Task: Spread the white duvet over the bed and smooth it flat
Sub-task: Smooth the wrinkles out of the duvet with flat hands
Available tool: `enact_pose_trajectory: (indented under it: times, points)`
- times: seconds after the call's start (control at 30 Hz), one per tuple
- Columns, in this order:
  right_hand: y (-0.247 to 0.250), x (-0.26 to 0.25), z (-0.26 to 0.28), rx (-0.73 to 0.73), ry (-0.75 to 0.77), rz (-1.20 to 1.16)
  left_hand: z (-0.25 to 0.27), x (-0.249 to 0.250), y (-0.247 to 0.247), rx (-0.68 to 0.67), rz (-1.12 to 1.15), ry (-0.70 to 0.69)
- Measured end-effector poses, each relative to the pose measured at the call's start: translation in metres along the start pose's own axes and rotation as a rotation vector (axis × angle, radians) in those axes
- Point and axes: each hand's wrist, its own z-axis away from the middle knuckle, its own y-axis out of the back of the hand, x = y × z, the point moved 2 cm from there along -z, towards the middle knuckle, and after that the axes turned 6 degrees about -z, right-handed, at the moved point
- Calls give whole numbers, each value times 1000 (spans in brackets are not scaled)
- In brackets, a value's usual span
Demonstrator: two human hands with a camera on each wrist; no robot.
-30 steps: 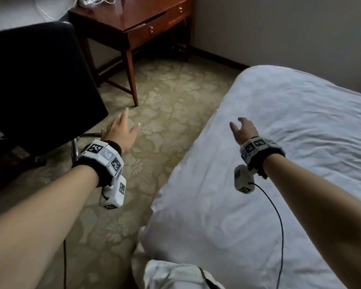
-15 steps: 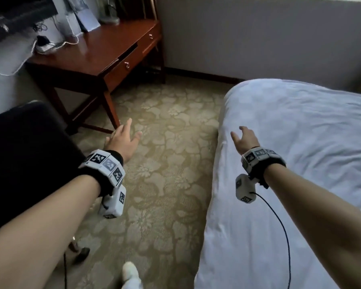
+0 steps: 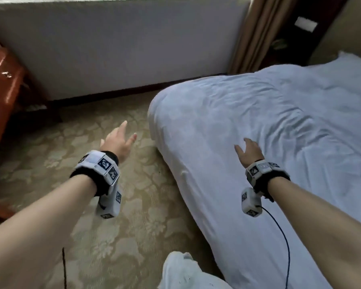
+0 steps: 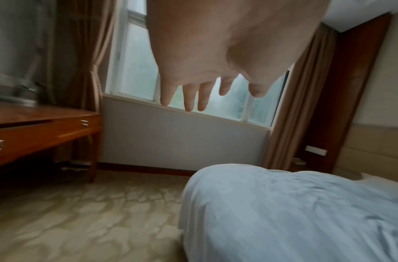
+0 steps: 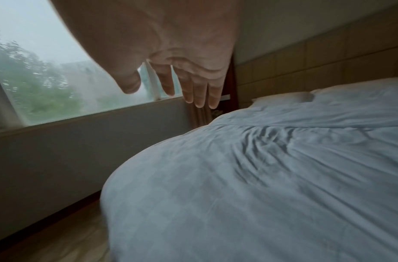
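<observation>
The white duvet point(image 3: 269, 130) lies spread over the bed on the right, with soft wrinkles fanning across its middle point(image 5: 283, 159) and its corner draping toward the floor point(image 4: 283, 212). My left hand point(image 3: 118, 140) hovers over the carpet beside the bed's corner, fingers straight and spread point(image 4: 193, 88), holding nothing. Above the duvet near its left edge floats my right hand point(image 3: 249, 150), fingers extended and loose point(image 5: 189, 85), empty and not touching the cloth.
A wooden desk with drawers point(image 3: 2, 113) stands at the left by the wall. Patterned carpet point(image 3: 113, 215) fills the floor between desk and bed. A low wall under a window point(image 4: 182, 138) and brown curtains point(image 3: 252, 32) lie ahead. White pillows point(image 5: 290, 97) sit by the headboard.
My view has swung right, from the desk and black chair toward the window wall and bed corner. Both hands stay raised and empty, moving along with the turn.
</observation>
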Motion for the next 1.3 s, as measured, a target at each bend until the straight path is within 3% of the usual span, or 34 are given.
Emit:
enact_pose_trajectory:
  times: [0.17, 0.3, 0.43, 0.67, 0.87, 1.0, 1.13, 1.3]
  points:
    - [9, 8, -67, 129, -229, -23, -133, 52, -14, -35, 65, -231]
    - [10, -10, -144, 200, -360, -66, -246, 70, -20, -94, 27, -298]
    - [-2, -76, -236, 182, -347, -68, -356, 75, 11, -47, 32, -314]
    - [-40, -213, -394, 140, -152, -69, -534, 43, 42, -1, 45, -244]
    - [-79, -276, -527, 205, -240, -75, -715, 42, 43, -63, 23, -259]
    - [-90, -323, -612, 277, -345, -148, -838, 80, 53, -100, -17, -388]
    - [-91, -353, -679, 299, -355, -219, -918, 133, 45, -180, -28, -518]
    - [-76, -342, -784, 396, -476, -205, -1025, 214, 25, -217, -11, -703]
